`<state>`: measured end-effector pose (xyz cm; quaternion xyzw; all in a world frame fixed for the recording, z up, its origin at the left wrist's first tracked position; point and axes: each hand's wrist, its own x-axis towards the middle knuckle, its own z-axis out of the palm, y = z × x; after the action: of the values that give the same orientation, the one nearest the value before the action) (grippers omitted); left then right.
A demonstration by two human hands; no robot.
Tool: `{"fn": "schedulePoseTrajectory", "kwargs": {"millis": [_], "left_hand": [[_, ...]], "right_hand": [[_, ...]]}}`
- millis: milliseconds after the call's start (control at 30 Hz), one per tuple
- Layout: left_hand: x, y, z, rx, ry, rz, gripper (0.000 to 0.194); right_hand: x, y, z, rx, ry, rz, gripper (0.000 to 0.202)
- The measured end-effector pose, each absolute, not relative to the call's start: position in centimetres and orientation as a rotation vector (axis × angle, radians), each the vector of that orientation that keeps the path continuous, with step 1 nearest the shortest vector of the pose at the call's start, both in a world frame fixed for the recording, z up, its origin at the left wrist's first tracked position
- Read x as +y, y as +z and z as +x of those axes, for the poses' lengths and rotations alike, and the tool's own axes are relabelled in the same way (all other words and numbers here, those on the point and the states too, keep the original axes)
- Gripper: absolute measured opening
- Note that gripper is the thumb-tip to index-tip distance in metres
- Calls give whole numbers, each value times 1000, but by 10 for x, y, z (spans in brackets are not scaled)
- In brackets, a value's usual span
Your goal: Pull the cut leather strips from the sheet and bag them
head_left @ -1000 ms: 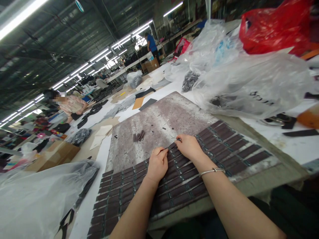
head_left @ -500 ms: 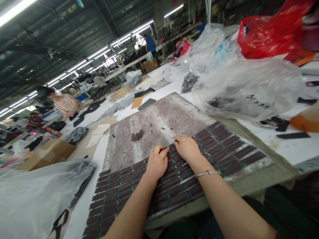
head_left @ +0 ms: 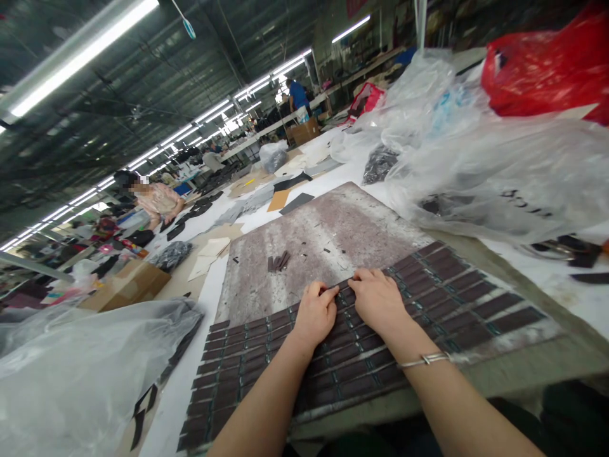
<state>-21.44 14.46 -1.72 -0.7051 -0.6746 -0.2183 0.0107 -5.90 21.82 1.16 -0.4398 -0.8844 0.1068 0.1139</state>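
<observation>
Rows of short dark brown strips (head_left: 354, 365) lie across the near part of a worn, greyish-brown board (head_left: 328, 222), with thin bluish-green bands where their ends meet. At the far edge of these rows, my left hand (head_left: 316, 314) has thumb and forefinger closed at one end of a dark strip (head_left: 344, 282). My right hand (head_left: 378, 301), wearing a silver bangle, has its fingers bent down and closed on that strip's other end. The fingertips partly cover the strip. Beyond my left hand sits a small pile of loose dark strips (head_left: 278, 261).
Clear plastic bags (head_left: 514, 178) and a red bag (head_left: 542, 70) crowd the right side. Another plastic bag (head_left: 80, 368) lies at the near left, by a cardboard box (head_left: 128, 282). A person (head_left: 159, 200) works farther along the table at left.
The view has shifted, so the board and rows appear farther right. My right hand has moved slightly away from my left, widening the gap between their fingertips along the strip.
</observation>
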Motion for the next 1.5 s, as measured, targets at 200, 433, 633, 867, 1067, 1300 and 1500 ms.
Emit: {"fn": "schedulePoseTrajectory", "kwargs": {"millis": [200,433,633,867,1067,1300,1500], "left_hand": [[175,9,-266,-2412,-939,-1747,26],[217,20,-347,-2829,-220,-1386,25],[217,19,-365,-2919,-315,-1339,13],[200,26,-327,-2994,-841,-1334,28],[190,27,-244,-2944,-1341,-2048,20],[205,20,-197,-2866,-1252,-2224,17],[200,0,-190,-2133,-856,-2270,24]], "right_hand": [[218,11,-64,-2566,343,-1320,29],[223,7,-65,-2502,412,-1356,28],[224,6,-67,-2468,429,-1386,28],[233,9,-59,-2335,593,-1333,25],[251,9,-51,-1878,900,-1261,50],[262,8,-43,-1746,1008,-1201,17],[276,2,-29,-1689,841,-1446,20]]}}
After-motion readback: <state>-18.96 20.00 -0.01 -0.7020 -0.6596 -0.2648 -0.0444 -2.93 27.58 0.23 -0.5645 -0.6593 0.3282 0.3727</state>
